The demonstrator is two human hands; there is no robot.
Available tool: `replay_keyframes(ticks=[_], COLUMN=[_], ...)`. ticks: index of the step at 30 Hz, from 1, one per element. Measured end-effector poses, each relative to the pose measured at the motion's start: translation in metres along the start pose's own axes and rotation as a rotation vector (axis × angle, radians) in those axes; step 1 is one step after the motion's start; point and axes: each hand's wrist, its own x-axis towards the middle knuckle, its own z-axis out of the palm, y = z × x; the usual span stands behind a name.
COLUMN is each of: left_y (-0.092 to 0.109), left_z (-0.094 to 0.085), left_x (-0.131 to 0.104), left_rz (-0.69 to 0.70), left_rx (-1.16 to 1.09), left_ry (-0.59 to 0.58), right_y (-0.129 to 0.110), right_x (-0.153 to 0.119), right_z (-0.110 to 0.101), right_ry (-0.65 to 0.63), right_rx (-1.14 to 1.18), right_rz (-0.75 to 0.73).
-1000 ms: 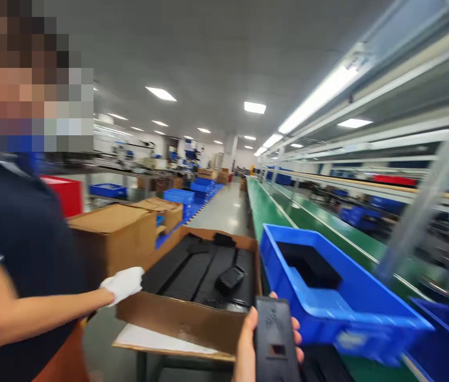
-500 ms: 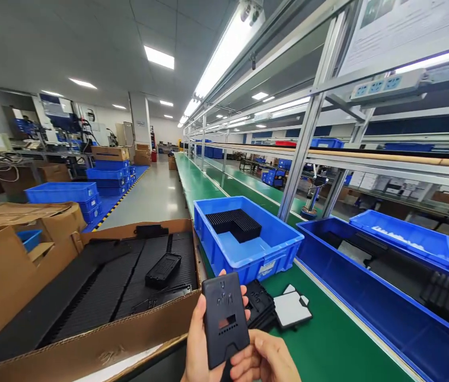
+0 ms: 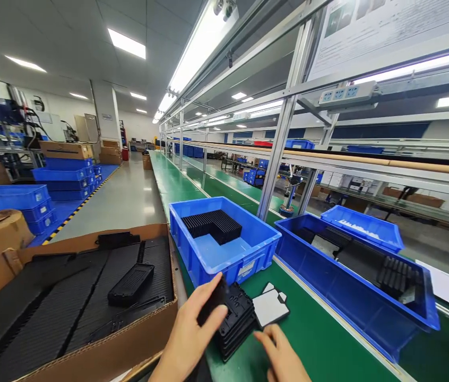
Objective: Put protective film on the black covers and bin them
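Black plastic covers [image 3: 235,318] sit stacked on the green belt; the left hand [image 3: 192,331] grips the top one, while the right hand [image 3: 282,354] hovers just beside, fingers loosely apart. Beyond the fingertips, a blue bin [image 3: 224,260] holds more stacked covers; its label is unreadable.

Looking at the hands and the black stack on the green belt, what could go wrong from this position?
1. The left hand presses on the stack of black parts, whose layers already look slightly offset; a push could slide them apart.
2. The stack stands close to the white-faced piece and the right hand sits beside it, so that piece might get knocked.
3. The stack is near the belt edge beside the cardboard box; parts may fall into the gap.
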Motion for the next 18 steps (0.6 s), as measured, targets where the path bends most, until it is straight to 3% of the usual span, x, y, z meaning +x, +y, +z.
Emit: replay_keyframes(ticks=[2, 3, 6, 8, 10, 12, 15, 18], left_y=[-0.003, -0.005, -0.011, -0.012, -0.014, -0.019, -0.035, -0.052], left_z=[0.014, 0.024, 0.056, 0.072, 0.076, 0.071, 0.058, 0.061], left_x=[0.012, 0.017, 0.032, 0.038, 0.041, 0.040, 0.033, 0.024], left_rz=[0.088, 0.096, 0.083, 0.072, 0.063, 0.083, 0.249, 0.396], left_rx=[0.448, 0.619, 0.989, 1.103, 1.129, 1.116, 0.941, 0.533], left_ry=[-0.106, -0.138, -0.156, -0.133, -0.122, -0.114, -0.064, -0.175], right_y=[0.003, 0.002, -0.002, 0.000, 0.004, 0.007, 0.005, -0.005], right_x=[0.008, 0.016, 0.045, 0.063, 0.073, 0.074, 0.062, 0.051], right_z=[-0.030, -0.043, -0.064, -0.066, -0.067, -0.071, -0.081, -0.083], right_ry=[0.078, 0.056, -0.170, -0.313, -0.377, -0.359, -0.156, 0.078], right_rx=[-0.212, -0.273, -0.390, -0.424, -0.429, -0.429, -0.346, -0.005], right_rz=[-0.019, -0.006, 0.067, 0.087, 0.064, 0.032, 0.053, 0.084])
